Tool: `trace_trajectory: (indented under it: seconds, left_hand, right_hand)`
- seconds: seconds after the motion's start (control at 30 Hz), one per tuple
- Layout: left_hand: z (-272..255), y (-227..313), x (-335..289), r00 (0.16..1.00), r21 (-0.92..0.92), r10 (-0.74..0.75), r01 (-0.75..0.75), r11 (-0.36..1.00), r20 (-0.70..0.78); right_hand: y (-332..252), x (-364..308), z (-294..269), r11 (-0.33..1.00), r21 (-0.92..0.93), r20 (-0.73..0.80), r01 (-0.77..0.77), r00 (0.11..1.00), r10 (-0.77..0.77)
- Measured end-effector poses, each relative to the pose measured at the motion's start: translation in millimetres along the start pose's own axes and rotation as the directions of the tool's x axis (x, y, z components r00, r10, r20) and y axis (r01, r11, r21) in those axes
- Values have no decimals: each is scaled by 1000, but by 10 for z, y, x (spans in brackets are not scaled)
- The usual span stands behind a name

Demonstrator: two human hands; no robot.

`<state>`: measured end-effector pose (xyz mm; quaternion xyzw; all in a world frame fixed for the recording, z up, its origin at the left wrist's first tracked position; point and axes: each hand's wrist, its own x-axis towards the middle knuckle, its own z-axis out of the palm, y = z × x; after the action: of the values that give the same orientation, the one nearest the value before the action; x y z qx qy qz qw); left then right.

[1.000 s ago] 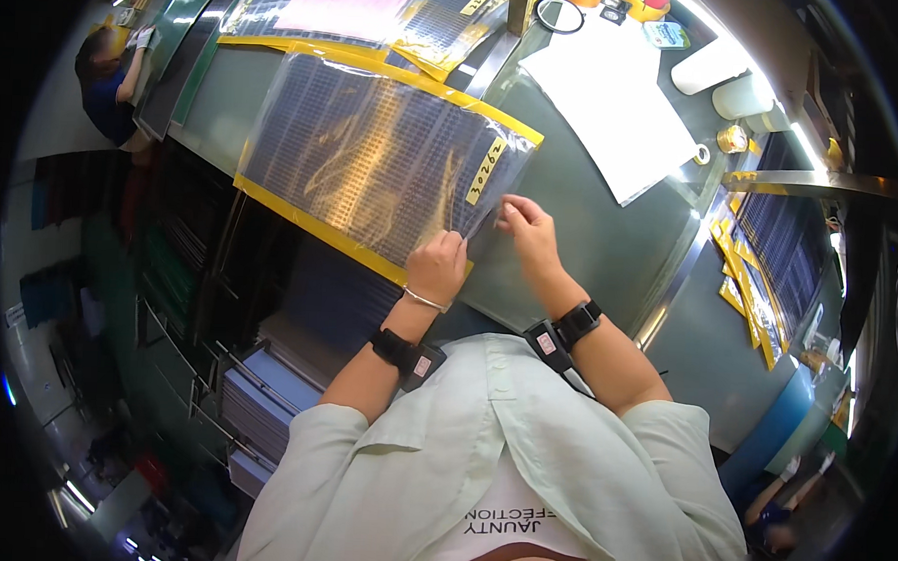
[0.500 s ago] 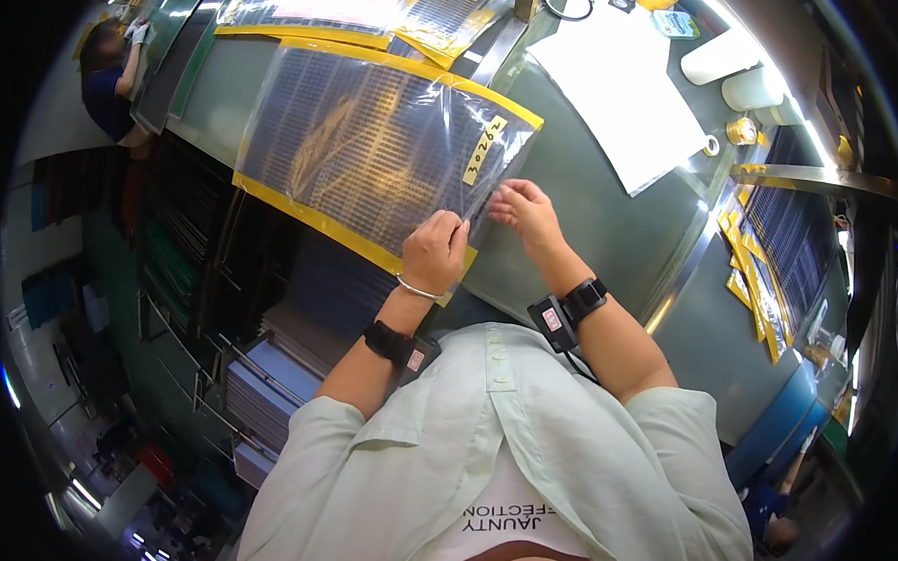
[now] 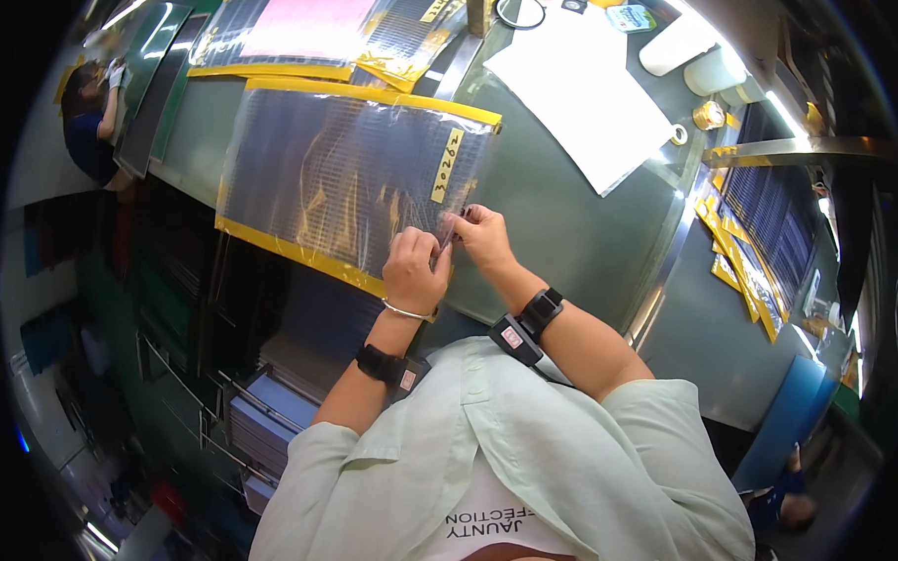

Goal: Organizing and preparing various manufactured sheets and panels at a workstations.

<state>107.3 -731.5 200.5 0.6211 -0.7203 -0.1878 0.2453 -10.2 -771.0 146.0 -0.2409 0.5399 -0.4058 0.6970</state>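
A dark film sheet [image 3: 324, 167] with a fine grid pattern lies under clear glossy plastic, with yellow tape along its far and near edges. A yellow handwritten label [image 3: 446, 166] is stuck near its right end. At the sheet's near right corner my left hand [image 3: 415, 272] is closed, pinching the plastic's edge. Just beside it my right hand [image 3: 482, 239] is also closed, its fingertips on the same right edge. The two hands' fingertips almost meet, and the exact grip is partly hidden by the fingers.
More taped sheets [image 3: 300, 28] lie beyond, one under pink paper. White paper [image 3: 584, 82] is on the bench at right, near tape rolls [image 3: 709, 115] and white cylinders [image 3: 715, 70]. A metal rail [image 3: 800, 152] stands farther right. A co-worker [image 3: 94, 120] is at far left.
The film sheet has come nearer to me relative to the sheets behind it. My right hand has closed in beside my left and its fingers now pinch the sheet's right edge.
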Motion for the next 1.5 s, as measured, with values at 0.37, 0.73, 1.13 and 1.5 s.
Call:
trace_trajectory:
  seconds: [0.37, 0.73, 1.13, 1.5]
  left_hand:
    - [126, -48, 111, 999, 90, 45, -45, 995, 4]
    - [132, -39, 431, 997, -93, -23, 31, 995, 80]
    - [271, 42, 711, 979, -16, 66, -65, 998, 194]
    - [266, 22, 609, 994, 0, 0, 0, 1000, 112]
  right_hand:
    - [-17, -55, -1, 993, -79, -37, 89, 995, -92]
    - [-395, 79, -32, 963, -143, -11, 226, 973, -230]
    - [-351, 329, -271, 938, -300, -104, 175, 971, -214]
    - [-235, 312, -494, 919, -378, -72, 111, 986, -148]
